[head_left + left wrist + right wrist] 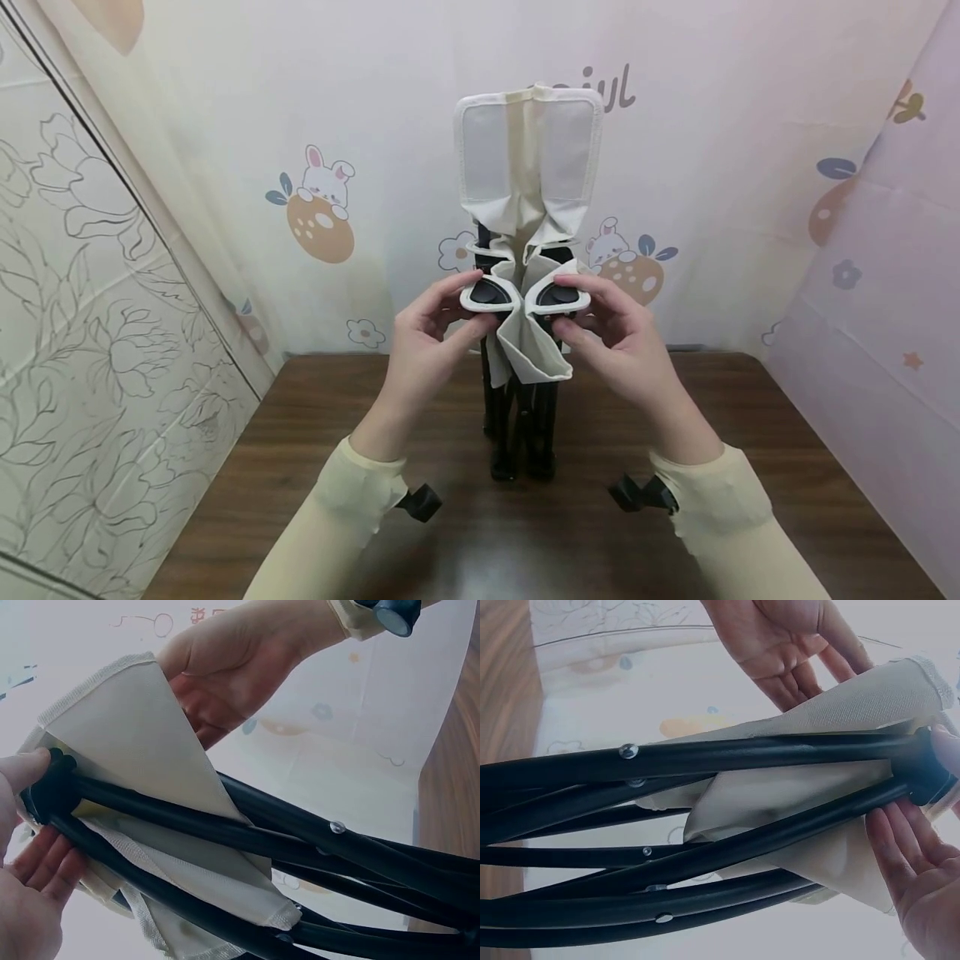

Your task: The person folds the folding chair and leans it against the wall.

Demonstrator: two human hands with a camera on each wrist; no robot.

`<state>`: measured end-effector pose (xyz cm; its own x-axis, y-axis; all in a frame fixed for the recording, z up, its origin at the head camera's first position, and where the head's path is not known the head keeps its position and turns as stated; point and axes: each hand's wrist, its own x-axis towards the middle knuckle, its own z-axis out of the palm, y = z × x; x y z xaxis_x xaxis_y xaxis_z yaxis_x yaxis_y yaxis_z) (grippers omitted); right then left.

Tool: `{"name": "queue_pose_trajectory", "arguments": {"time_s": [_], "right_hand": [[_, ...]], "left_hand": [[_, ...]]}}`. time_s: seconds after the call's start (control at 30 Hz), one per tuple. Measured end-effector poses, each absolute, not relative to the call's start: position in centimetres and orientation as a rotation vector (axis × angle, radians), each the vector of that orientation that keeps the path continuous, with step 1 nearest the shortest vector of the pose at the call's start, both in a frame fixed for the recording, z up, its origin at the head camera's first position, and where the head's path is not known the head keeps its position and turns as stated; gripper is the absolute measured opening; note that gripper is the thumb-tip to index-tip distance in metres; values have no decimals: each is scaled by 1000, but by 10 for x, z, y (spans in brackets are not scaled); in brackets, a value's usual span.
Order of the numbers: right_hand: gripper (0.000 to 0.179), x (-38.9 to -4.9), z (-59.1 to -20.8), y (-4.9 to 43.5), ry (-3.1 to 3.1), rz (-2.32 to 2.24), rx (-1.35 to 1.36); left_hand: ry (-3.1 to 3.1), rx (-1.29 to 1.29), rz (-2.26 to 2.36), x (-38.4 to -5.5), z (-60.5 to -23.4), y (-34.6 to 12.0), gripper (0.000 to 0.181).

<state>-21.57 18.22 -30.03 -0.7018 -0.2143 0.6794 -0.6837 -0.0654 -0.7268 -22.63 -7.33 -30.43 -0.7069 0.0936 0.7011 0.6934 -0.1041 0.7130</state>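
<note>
Wooden surface (285,442): whitish glare between its left and right edges, well off the far one
Curtain (712,67): evenly lit on my head view, kinda washed out on both wrist cams
Black tubes (165,811): dim, rivets (337,827) glinting

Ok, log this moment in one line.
folding chair: upright on table, legs bunched together | left hand: grips left seat corner | right hand: grips right seat corner

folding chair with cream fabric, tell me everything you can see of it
The folding chair stands folded upright, its feet apparently on the brown table. Its black tube frame looks metallic, with shiny rivets. Cream fabric hangs creased from it; the backrest rises above, folded in at the middle, with two greyish panels. The left hand and the right hand each pinch a black-capped near corner.
</note>
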Motion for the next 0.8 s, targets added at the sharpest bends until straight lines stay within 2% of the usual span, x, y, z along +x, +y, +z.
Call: {"name": "queue_pose_trajectory", "arguments": {"time_s": [0.2, 0.43, 0.8], "right_hand": [[64, -208, -306, 190, -1924, 1794, 852], [72, -204, -320, 200, -1911, 1815, 877], [53, -200, -361, 221, -2147, 1669, 791]], "left_hand": [[-1697, -883, -1855, -227, -315, -83, 49], [-1729, -822, -1850, -225, -331, -100, 49], [-1880, -727, -1845, -219, -369, -119, 51]]}}
